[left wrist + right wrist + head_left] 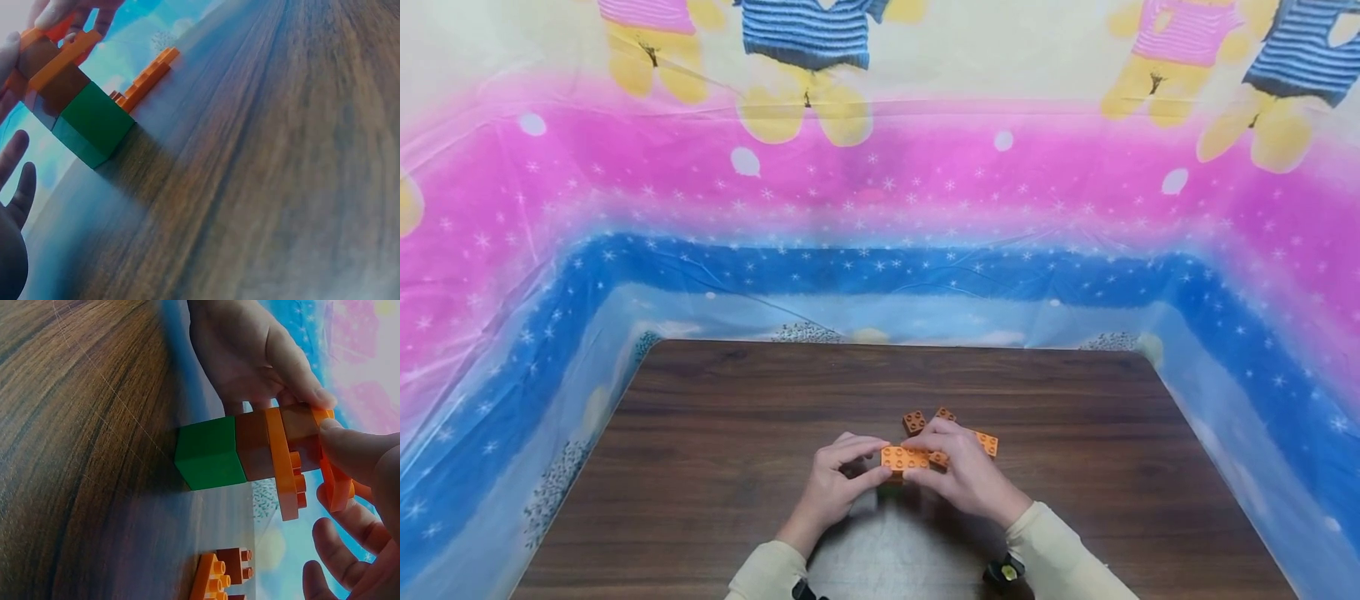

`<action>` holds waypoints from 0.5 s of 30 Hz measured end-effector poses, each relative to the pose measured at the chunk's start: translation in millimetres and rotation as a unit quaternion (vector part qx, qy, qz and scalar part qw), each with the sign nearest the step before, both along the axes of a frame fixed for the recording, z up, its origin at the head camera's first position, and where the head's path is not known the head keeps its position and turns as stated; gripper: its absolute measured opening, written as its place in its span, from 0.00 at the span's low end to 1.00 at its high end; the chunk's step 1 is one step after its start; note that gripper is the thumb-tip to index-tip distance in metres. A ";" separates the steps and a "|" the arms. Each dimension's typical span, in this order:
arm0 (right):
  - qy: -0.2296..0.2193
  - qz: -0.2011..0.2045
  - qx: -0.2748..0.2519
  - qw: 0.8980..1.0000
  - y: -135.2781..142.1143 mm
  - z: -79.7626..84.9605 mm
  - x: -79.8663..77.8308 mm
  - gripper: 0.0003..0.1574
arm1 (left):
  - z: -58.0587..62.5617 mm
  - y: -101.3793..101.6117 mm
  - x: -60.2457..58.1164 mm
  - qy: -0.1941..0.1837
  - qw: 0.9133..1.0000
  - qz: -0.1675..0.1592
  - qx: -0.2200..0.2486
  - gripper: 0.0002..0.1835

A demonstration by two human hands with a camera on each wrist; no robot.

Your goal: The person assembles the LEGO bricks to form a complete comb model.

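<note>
A small tower of toy building bricks stands on the table: a green brick (209, 453) at the base, a brown brick (253, 447), a flat orange brick (284, 469), another brown brick (299, 434), and a second flat orange brick (904, 457) on top. With thumb and forefinger my left hand (837, 477) holds the tower's upper left end; its other fingers hang apart from the bricks. My right hand (967, 469) pinches the top orange brick at its right end, thumb on the near side. Both flat orange bricks jut out past the brown ones.
Behind and right of the tower lie loose brown bricks (913, 422) and an orange brick (987, 444), partly hidden by the right hand. The dark wooden table (737, 400) is bordered by a printed cloth (880, 271) at the back and sides.
</note>
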State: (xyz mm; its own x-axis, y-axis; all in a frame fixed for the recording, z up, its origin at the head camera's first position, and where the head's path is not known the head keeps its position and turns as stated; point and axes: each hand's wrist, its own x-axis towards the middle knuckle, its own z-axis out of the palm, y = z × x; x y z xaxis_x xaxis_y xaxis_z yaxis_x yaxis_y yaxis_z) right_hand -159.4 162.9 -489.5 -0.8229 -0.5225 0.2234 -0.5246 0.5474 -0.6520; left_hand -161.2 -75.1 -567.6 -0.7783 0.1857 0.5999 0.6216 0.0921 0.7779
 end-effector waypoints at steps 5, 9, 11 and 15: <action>0.001 -0.002 -0.008 1.000 0.3 -2.4 0.0 0.21 | -2.1 2.0 2.5 -0.009 1.000 0.003 0.008 0.18; 0.002 -0.007 -0.015 1.000 0.5 -3.1 0.3 0.21 | -2.7 3.1 2.8 -0.014 1.000 0.001 0.011 0.18; 0.006 -0.008 -0.017 1.000 0.4 -3.8 0.5 0.21 | -2.5 2.9 3.2 -0.020 1.000 0.001 0.009 0.18; 0.024 -0.010 -0.017 1.000 -0.6 -6.3 1.5 0.22 | -1.7 1.4 4.8 -0.024 1.000 -0.002 0.011 0.18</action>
State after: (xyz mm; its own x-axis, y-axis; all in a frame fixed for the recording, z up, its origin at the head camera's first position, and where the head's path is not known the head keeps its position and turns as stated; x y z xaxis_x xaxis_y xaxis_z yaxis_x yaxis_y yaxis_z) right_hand -157.9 162.2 -495.8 -0.8210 -0.4977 0.2796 -0.5447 0.5364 -0.6447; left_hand -156.4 -73.6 -569.3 -0.8057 0.1768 0.5653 0.5834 0.0720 0.8090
